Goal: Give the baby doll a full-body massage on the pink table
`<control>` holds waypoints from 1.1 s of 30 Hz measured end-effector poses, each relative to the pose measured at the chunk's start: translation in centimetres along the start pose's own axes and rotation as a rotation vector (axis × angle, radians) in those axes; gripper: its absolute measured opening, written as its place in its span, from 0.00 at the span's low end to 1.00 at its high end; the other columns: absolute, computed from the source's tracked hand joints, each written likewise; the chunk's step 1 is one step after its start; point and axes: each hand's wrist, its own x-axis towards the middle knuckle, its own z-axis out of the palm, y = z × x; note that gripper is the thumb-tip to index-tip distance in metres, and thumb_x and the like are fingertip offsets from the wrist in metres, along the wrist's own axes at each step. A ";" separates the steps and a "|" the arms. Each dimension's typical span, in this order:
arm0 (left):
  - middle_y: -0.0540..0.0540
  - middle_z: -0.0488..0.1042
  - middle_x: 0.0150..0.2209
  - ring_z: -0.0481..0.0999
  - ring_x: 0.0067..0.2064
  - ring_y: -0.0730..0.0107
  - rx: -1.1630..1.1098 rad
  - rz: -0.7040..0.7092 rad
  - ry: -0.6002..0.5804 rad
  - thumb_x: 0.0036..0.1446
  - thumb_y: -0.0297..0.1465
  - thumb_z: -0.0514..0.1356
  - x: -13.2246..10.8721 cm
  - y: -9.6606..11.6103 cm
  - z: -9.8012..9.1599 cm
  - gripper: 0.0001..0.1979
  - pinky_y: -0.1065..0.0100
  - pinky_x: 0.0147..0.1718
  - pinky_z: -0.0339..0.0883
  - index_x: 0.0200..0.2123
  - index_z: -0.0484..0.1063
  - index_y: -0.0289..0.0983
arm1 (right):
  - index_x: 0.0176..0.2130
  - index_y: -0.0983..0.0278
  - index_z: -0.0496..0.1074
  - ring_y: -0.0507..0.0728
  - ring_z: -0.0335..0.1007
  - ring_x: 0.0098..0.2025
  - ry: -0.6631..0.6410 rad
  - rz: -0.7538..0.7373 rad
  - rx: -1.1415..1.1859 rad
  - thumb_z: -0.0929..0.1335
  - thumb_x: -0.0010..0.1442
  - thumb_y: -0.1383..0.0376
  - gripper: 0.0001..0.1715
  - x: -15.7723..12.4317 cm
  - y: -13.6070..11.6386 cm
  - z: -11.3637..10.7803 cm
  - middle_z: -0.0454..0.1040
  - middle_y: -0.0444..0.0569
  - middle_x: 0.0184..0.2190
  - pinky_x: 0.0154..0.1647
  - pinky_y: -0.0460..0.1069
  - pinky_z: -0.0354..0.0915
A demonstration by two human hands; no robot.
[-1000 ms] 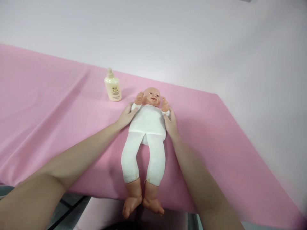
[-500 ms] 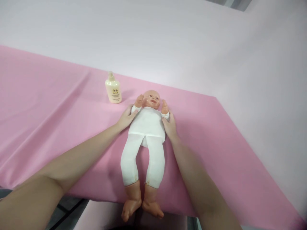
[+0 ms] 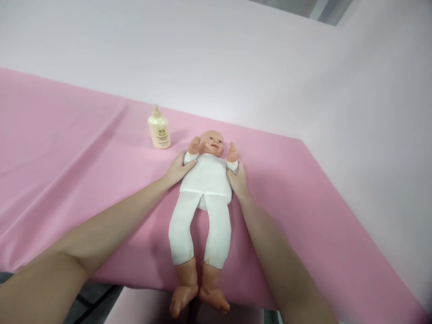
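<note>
A baby doll (image 3: pixel 206 189) in a white suit lies on its back on a pink sheet (image 3: pixel 84 180), head away from me, bare feet over the near edge. My left hand (image 3: pixel 177 170) grips the doll's left-side flank under its raised arm, thumb across the chest. My right hand (image 3: pixel 238 180) grips the opposite flank, fingers partly under the doll. Both hands are closed on the doll's torso.
A cream pump bottle (image 3: pixel 159 128) with a yellow face label stands upright on the sheet just left of the doll's head. A pale wall rises behind the table. The sheet's near edge runs along the bottom, with dark floor below.
The view has shifted slightly, so doll and bottle sit a little lower in frame. My hands keep the same grip on the doll's sides.
</note>
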 end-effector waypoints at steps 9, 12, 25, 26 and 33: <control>0.39 0.77 0.57 0.74 0.60 0.50 0.005 0.005 0.011 0.66 0.52 0.54 -0.1 0.2 0.0 0.29 0.54 0.58 0.69 0.58 0.67 0.36 | 0.58 0.61 0.70 0.63 0.73 0.56 0.015 0.018 -0.003 0.67 0.65 0.47 0.29 -0.4 -0.4 0.0 0.77 0.55 0.54 0.60 0.59 0.68; 0.38 0.76 0.57 0.75 0.58 0.50 0.020 0.007 0.006 0.63 0.49 0.59 0.1 -0.2 0.1 0.29 0.52 0.57 0.69 0.59 0.66 0.36 | 0.58 0.60 0.69 0.63 0.74 0.56 0.010 0.013 0.006 0.67 0.65 0.49 0.28 -0.4 -0.3 -0.1 0.77 0.54 0.54 0.60 0.59 0.68; 0.38 0.77 0.56 0.76 0.57 0.50 -0.001 0.016 0.009 0.61 0.47 0.60 0.0 0.0 0.2 0.28 0.51 0.57 0.70 0.57 0.67 0.36 | 0.55 0.60 0.70 0.63 0.75 0.54 0.006 0.005 -0.003 0.68 0.63 0.51 0.26 -0.3 -0.4 -0.1 0.78 0.53 0.52 0.58 0.58 0.69; 0.38 0.77 0.55 0.76 0.57 0.50 0.000 0.012 0.014 0.61 0.48 0.60 0.0 0.2 0.2 0.28 0.52 0.56 0.70 0.57 0.67 0.36 | 0.55 0.60 0.70 0.63 0.75 0.53 0.005 0.008 0.000 0.68 0.63 0.50 0.26 -0.4 -0.5 -0.1 0.78 0.53 0.51 0.57 0.58 0.69; 0.39 0.77 0.57 0.75 0.57 0.50 0.001 0.013 0.003 0.60 0.47 0.61 0.2 0.2 0.3 0.29 0.52 0.56 0.70 0.58 0.66 0.37 | 0.55 0.60 0.71 0.63 0.75 0.54 0.006 0.020 -0.005 0.69 0.61 0.54 0.25 -0.2 -0.6 -0.1 0.78 0.52 0.52 0.59 0.59 0.69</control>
